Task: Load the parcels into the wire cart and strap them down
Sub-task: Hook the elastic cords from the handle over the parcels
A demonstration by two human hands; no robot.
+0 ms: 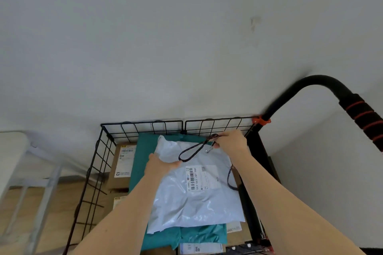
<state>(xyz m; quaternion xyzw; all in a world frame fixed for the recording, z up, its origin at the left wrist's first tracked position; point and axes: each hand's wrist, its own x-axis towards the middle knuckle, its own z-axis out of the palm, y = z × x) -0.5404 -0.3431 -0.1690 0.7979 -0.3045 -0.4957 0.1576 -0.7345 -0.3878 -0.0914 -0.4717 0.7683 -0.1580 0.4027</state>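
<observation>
While the black wire cart (107, 151) fills the lower middle, its foam-gripped handle (362, 114) arches off at two o'clock. Inside, a teal mailer (143, 151) lies under a pale grey poly mailer (196, 203) with a barcode label, and a cardboard box (122, 163) sits at nine o'clock against the wire side. At the grey mailer's ten o'clock edge the left hand (159, 166) presses down, thumb spread; whether its fingers curl I cannot tell. At one o'clock the right hand (232, 143) has its fingers pinching a dark bungee cord (192, 151) beside its metal hook (209, 149).
</observation>
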